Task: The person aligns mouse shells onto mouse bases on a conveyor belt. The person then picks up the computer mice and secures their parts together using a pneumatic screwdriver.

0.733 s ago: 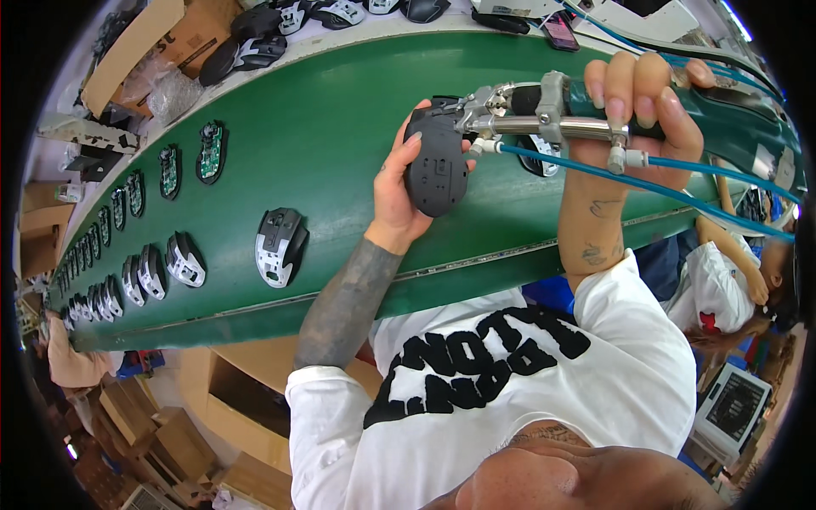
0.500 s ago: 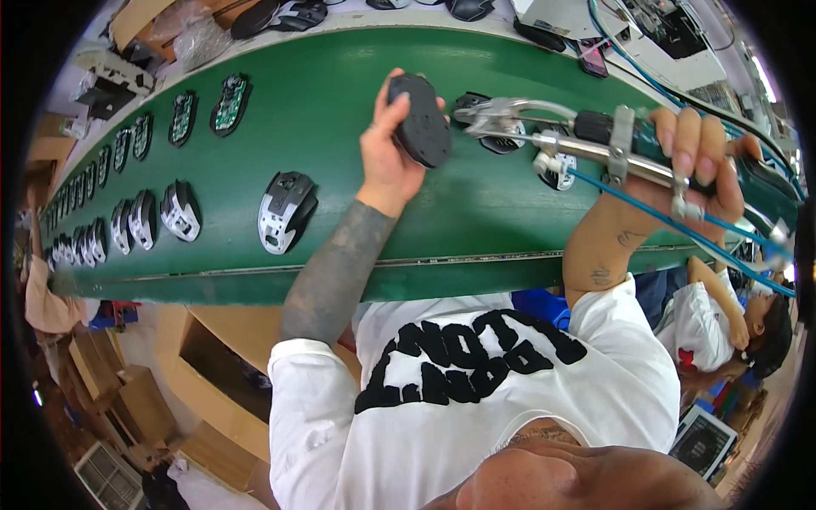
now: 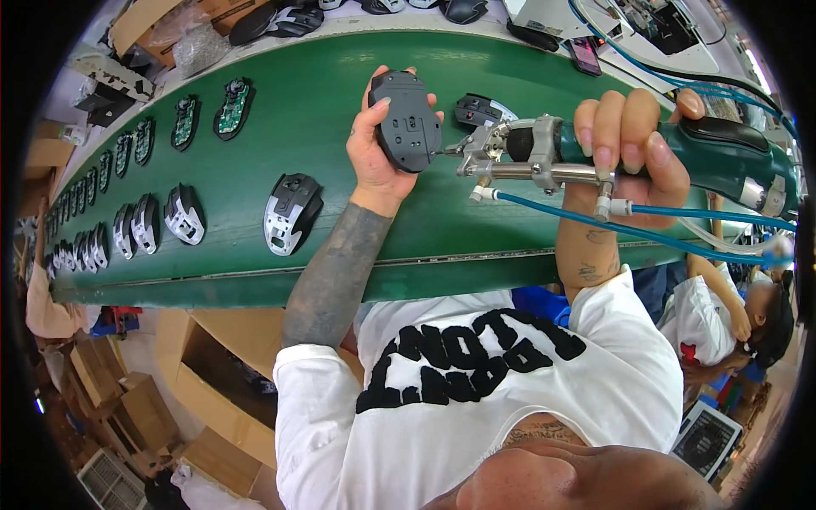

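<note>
Held up over the green work surface (image 3: 357, 221), a black computer mouse (image 3: 408, 127) shows its underside. My left hand (image 3: 371, 157) is closed around it, thumb on the near left edge. My right hand (image 3: 633, 140) grips a green electric screwdriver (image 3: 731, 161) with a metal feed head (image 3: 497, 149) and blue air hoses. The tip of that head points left and meets the lower right edge of the mouse, or lies very close to it. Behind the head, another mouse (image 3: 480, 110) rests on the green surface.
Grey-and-white mouse shells (image 3: 291, 212) stand in a row to the left. Above them runs a row of black bases with green circuit boards (image 3: 233, 109). Cardboard boxes (image 3: 225, 374) lie below the bench. A phone (image 3: 585, 55) sits at the far edge; another person (image 3: 701, 314) is at right.
The screwdriver has moved left and slightly down, bringing its tip to the mouse. My left hand has turned the mouse so its underside shows more fully.
</note>
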Tool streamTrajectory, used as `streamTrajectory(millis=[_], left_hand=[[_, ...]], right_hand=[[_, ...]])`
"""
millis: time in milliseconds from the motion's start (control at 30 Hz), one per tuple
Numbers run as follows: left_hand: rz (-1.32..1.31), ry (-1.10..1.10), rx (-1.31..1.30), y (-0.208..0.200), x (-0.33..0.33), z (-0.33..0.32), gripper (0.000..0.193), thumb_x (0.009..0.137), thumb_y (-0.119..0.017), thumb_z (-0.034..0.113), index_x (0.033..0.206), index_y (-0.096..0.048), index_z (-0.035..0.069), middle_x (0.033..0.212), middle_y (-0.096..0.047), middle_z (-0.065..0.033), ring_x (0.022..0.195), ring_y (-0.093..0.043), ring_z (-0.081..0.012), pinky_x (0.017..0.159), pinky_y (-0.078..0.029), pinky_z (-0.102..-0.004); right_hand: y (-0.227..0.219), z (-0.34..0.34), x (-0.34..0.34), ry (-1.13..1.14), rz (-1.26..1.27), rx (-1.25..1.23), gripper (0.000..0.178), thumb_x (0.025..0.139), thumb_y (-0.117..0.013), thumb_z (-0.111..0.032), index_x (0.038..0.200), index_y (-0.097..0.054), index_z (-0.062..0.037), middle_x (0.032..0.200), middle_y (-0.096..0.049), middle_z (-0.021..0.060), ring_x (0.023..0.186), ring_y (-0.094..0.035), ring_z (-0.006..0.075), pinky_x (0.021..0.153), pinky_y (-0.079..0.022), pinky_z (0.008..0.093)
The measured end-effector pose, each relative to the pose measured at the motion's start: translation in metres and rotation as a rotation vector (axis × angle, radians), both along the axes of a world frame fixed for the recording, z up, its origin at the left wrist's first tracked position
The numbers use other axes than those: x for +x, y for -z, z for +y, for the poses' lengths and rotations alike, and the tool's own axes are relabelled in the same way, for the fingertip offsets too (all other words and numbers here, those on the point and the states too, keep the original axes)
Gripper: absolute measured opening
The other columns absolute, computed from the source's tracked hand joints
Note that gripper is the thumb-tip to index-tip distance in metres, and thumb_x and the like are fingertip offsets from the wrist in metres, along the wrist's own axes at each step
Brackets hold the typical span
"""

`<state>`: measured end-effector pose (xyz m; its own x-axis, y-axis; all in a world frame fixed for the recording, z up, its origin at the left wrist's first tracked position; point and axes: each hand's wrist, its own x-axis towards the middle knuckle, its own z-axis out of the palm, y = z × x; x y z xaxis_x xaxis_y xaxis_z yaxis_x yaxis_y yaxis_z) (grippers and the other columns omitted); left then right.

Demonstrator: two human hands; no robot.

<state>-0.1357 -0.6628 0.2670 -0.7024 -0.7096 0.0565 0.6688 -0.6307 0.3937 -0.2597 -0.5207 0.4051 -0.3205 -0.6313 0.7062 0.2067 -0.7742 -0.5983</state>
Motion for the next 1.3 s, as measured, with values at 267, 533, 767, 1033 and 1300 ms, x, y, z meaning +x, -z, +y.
streamTrajectory(millis=[267,533,767,1033,1300], left_hand=[[0.025,-0.024,0.073,0.005,0.004,-0.001,0.049,0.086,-0.050,0.024,0.133,-0.040,0.017,0.129,-0.047,-0.0121,0.100,-0.058,-0.0298,0.085,-0.050,-0.0475],[-0.097,-0.073,0.065,0.022,-0.006,-0.022,0.048,0.085,-0.049,0.023,0.132,-0.040,0.014,0.124,-0.050,-0.0122,0.095,-0.059,-0.0296,0.082,-0.050,-0.0475],[-0.073,-0.007,0.039,0.018,-0.004,-0.010,0.050,0.085,-0.050,0.023,0.133,-0.039,0.015,0.126,-0.049,-0.0124,0.098,-0.058,-0.0303,0.085,-0.050,-0.0481],[-0.061,-0.015,-0.002,0.009,-0.001,-0.004,0.051,0.085,-0.049,0.023,0.134,-0.038,0.015,0.127,-0.048,-0.0127,0.101,-0.057,-0.0310,0.087,-0.049,-0.0487],[-0.047,-0.043,0.043,0.004,0.003,0.004,0.051,0.089,-0.052,0.020,0.137,-0.038,0.012,0.119,-0.051,-0.0146,0.093,-0.060,-0.0279,0.084,-0.050,-0.0410]], right_hand=[[0.007,-0.014,0.008,0.003,0.112,0.015,0.036,0.084,-0.046,-0.006,0.120,-0.044,-0.0131,0.067,-0.042,0.0014,0.061,-0.047,0.0157,0.065,-0.038,0.0347],[-0.006,0.003,-0.011,-0.074,-0.024,-0.099,0.037,0.086,-0.044,-0.012,0.123,-0.046,-0.0166,0.072,-0.044,0.0026,0.065,-0.049,0.0171,0.069,-0.039,0.0364],[-0.006,0.002,0.011,-0.065,0.018,-0.027,0.043,0.089,-0.050,-0.011,0.129,-0.041,-0.0226,0.070,-0.044,0.0014,0.063,-0.051,0.0181,0.070,-0.041,0.0367],[-0.004,-0.006,0.024,-0.003,0.037,0.055,0.034,0.086,-0.051,-0.007,0.118,-0.049,-0.0177,0.069,-0.046,0.0002,0.063,-0.051,0.0164,0.067,-0.039,0.0341],[-0.002,-0.016,0.029,-0.038,0.075,0.033,0.037,0.084,-0.052,-0.006,0.118,-0.046,-0.0193,0.066,-0.044,0.0005,0.059,-0.049,0.0162,0.064,-0.040,0.0343]])
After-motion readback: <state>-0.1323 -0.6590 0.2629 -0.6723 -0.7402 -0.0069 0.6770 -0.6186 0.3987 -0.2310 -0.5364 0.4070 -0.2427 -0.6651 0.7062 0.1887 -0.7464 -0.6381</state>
